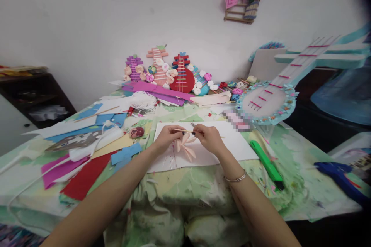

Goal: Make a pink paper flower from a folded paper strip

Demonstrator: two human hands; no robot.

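A thin wooden stick [188, 131] is pinched between my left hand [168, 137] and my right hand [208, 138]. Pale pink petal-shaped pieces [186, 149] hang just below my fingertips, over a white sheet of paper [232, 152] on the cloth-covered table. A metal tip [193, 124] pokes out beside my right fingers; the rest of it is hidden. Whether the petals are fixed to the stick I cannot make out.
A green cutter [266, 164] lies right of the paper, with a blue glue gun [337, 175] farther right. Coloured sheets and a white cord [17, 197] cover the left. Small craft instruments [182, 79] stand at the back; a larger one [268, 102] stands back right.
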